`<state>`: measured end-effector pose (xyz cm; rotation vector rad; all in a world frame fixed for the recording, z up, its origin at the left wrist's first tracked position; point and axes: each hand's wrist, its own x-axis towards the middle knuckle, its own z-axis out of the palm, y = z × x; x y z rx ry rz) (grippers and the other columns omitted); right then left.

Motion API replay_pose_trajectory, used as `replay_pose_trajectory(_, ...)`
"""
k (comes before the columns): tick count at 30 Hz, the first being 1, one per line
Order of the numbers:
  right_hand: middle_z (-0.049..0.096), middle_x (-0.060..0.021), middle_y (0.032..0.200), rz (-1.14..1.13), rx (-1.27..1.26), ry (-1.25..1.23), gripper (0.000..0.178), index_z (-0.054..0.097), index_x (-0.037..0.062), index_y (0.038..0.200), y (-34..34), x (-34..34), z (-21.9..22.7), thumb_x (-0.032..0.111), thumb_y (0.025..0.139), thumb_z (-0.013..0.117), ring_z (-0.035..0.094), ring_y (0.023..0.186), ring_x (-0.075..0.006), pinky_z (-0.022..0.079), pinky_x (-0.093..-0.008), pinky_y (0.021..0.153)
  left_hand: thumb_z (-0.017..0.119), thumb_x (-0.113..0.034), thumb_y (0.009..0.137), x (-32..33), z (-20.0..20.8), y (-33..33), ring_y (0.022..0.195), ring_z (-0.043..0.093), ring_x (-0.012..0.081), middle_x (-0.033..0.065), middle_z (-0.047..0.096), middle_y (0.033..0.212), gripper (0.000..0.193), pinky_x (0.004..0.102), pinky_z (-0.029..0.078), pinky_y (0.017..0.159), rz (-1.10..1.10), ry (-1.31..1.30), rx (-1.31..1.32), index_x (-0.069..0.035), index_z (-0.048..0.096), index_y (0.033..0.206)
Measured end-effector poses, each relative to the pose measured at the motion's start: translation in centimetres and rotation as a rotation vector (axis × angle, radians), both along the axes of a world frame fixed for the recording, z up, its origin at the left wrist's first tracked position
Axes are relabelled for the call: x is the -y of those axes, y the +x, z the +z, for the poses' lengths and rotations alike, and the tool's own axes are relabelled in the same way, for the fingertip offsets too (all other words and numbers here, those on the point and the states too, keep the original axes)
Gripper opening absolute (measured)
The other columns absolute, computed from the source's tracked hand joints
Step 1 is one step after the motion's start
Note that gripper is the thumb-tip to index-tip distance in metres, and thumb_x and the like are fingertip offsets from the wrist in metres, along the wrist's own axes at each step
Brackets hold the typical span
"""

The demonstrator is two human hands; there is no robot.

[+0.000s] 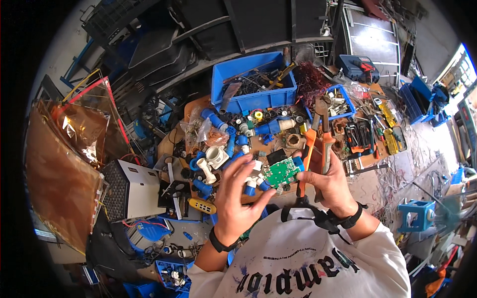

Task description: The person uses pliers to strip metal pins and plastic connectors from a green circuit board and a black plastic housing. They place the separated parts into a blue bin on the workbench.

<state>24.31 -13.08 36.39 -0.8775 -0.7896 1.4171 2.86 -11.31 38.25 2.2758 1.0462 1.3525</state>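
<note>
A green circuit board (pixel 282 173) with a blue part at its right end is pinched at that end by my right hand (pixel 325 185). The same hand also holds a pair of pliers (pixel 310 143) with orange handles, jaws pointing away from me. My left hand (pixel 237 198) is open at the board's left side, fingers spread. Its thumb comes close to the board's lower left corner; whether it touches cannot be told. White and blue plastic pipe fittings (pixel 205 170) lie on the bench (pixel 197 105) just beyond my left hand.
A large blue crate (pixel 258 102) of tools and scrap stands at the back. Right of it are a small blue tray (pixel 339 115) of metal pieces and several hand tools (pixel 361 136). A yellow power strip (pixel 202 205) lies near left. A white box (pixel 133 190) stands farther left.
</note>
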Motion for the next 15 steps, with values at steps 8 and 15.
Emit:
replay_pose_trajectory(8, 0.059, -0.0069, 0.118, -0.045, 0.216, 0.044, 0.065, 0.041, 0.0023, 0.133, -1.1, 0.8, 0.3, -0.006, 0.078, 0.074, 0.061, 0.101, -0.0134, 0.053, -0.029, 0.086, 0.087, -0.015, 0.066, 0.2, -1.8, 0.9, 0.125, 0.05, 0.0379, 0.0205, 0.049, 0.136, 0.086, 0.0456, 0.044, 0.101, 0.038, 0.017, -0.168, -0.002, 0.043, 0.139)
replay_pose_trajectory(15, 0.056, -0.0114, 0.122, -0.125, 0.193, 0.139, 0.084, 0.027, 0.004, 0.147, -1.5, 1.3, 0.4, -0.007, 0.078, 0.074, 0.062, 0.1, -0.0155, 0.055, -0.032, 0.083, 0.079, -0.024, 0.081, 2.4, -3.6, 0.1, 0.091, 0.056, 0.0217, 0.0133, 0.055, 0.11, 0.045, 0.0339, 0.048, 0.08, 0.147, -0.203, 0.22, 0.0, 0.053, 0.11)
